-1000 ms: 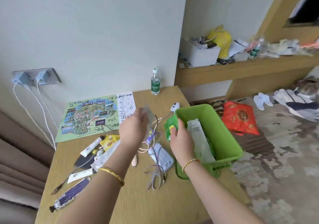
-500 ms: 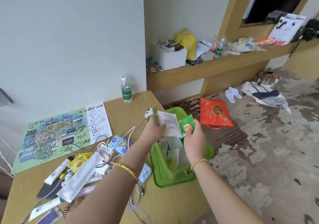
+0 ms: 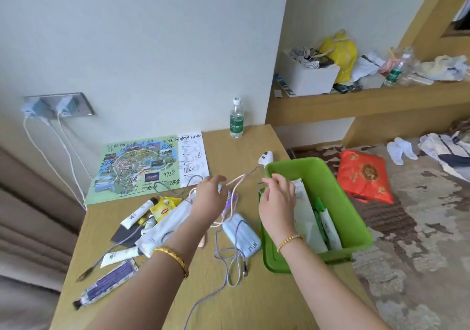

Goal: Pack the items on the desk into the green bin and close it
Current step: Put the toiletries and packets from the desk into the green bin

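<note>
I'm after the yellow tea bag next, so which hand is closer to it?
Left. The left hand is just right of the yellow tea bag, over the cables. The right hand is farther right, at the green bin's near edge.

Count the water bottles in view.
2: one water bottle upright at the desk's far edge by the wall, another bottle amid shelf clutter at right. Clutter could hide more.
</note>
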The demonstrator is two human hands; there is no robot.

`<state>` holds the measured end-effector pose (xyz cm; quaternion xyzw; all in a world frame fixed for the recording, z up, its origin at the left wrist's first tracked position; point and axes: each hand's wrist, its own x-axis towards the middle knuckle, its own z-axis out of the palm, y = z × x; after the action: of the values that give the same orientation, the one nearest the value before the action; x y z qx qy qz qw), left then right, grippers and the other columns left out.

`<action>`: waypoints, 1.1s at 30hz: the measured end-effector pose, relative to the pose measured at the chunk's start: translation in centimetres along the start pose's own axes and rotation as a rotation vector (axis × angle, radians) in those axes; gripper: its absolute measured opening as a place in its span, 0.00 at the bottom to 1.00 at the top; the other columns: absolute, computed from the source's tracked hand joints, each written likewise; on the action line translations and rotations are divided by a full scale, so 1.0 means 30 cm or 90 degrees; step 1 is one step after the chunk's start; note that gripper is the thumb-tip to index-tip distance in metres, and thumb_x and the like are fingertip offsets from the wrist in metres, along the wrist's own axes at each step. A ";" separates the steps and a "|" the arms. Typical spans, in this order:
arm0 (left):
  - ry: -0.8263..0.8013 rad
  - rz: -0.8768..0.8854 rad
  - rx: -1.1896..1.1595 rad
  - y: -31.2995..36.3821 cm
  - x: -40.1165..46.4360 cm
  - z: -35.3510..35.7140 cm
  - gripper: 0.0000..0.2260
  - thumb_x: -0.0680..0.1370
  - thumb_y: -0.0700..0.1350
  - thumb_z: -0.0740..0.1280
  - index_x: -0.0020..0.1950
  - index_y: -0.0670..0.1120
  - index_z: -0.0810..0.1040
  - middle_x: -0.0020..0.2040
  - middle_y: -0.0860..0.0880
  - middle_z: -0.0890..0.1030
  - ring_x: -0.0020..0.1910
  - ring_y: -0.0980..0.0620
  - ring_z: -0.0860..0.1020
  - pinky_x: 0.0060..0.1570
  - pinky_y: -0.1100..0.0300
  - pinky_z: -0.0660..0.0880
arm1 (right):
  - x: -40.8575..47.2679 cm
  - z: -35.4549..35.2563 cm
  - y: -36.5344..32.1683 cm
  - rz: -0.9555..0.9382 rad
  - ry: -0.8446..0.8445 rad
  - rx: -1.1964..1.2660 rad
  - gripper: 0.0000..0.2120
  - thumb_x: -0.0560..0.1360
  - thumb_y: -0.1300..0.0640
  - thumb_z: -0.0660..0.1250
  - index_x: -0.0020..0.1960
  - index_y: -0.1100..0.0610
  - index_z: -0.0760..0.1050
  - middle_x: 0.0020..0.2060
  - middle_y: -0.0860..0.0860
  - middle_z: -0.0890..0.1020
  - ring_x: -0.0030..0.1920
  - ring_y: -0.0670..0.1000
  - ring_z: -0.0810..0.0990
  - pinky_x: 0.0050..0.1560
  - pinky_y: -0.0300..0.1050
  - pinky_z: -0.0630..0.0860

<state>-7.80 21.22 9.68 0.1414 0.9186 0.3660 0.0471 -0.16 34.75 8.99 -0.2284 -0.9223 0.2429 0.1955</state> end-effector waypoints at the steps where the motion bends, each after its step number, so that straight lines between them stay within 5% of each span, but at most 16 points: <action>1: 0.016 -0.026 0.006 -0.064 -0.013 -0.035 0.13 0.76 0.37 0.61 0.60 0.41 0.77 0.59 0.39 0.78 0.58 0.40 0.74 0.59 0.55 0.69 | -0.012 0.039 -0.040 -0.035 -0.020 0.002 0.15 0.74 0.65 0.59 0.59 0.58 0.75 0.62 0.54 0.73 0.64 0.56 0.67 0.65 0.50 0.63; 10: 0.030 -0.262 0.102 -0.609 -0.238 -0.256 0.15 0.77 0.36 0.59 0.63 0.40 0.75 0.60 0.38 0.75 0.57 0.38 0.74 0.55 0.50 0.71 | -0.202 0.392 -0.283 -0.242 -0.280 -0.016 0.15 0.75 0.64 0.57 0.59 0.58 0.73 0.61 0.54 0.71 0.63 0.56 0.66 0.64 0.48 0.63; 18: -0.187 -0.372 0.235 -0.863 -0.407 -0.288 0.22 0.77 0.43 0.61 0.71 0.46 0.62 0.70 0.43 0.66 0.67 0.43 0.66 0.62 0.51 0.70 | -0.350 0.555 -0.394 -0.440 -0.474 -0.104 0.19 0.74 0.67 0.56 0.64 0.57 0.69 0.63 0.52 0.71 0.64 0.55 0.66 0.62 0.49 0.67; 23: -0.248 -0.368 0.315 -0.927 -0.445 -0.267 0.24 0.78 0.42 0.58 0.73 0.48 0.57 0.71 0.45 0.65 0.69 0.44 0.62 0.64 0.49 0.67 | -0.445 0.628 -0.416 -0.651 -0.521 -0.146 0.15 0.74 0.66 0.57 0.60 0.61 0.73 0.60 0.55 0.75 0.67 0.57 0.64 0.69 0.54 0.55; 27: -0.254 -0.363 0.326 -0.931 -0.421 -0.248 0.22 0.78 0.43 0.60 0.71 0.48 0.59 0.69 0.45 0.67 0.68 0.44 0.64 0.63 0.49 0.68 | -0.470 0.659 -0.418 -0.625 -0.513 -0.208 0.19 0.80 0.51 0.53 0.55 0.61 0.78 0.54 0.55 0.77 0.61 0.56 0.68 0.72 0.54 0.52; 33: -0.254 -0.337 0.365 -0.941 -0.407 -0.225 0.26 0.76 0.38 0.62 0.72 0.48 0.57 0.70 0.45 0.66 0.68 0.44 0.65 0.61 0.51 0.70 | -0.453 0.660 -0.427 -0.602 -0.526 -0.259 0.15 0.77 0.55 0.62 0.62 0.60 0.70 0.57 0.56 0.72 0.61 0.58 0.66 0.67 0.55 0.59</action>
<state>-3.78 -6.36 -4.97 -0.0238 0.9605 0.0367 0.2747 -2.54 10.68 -3.47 0.2811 -0.9498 0.0190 -0.1358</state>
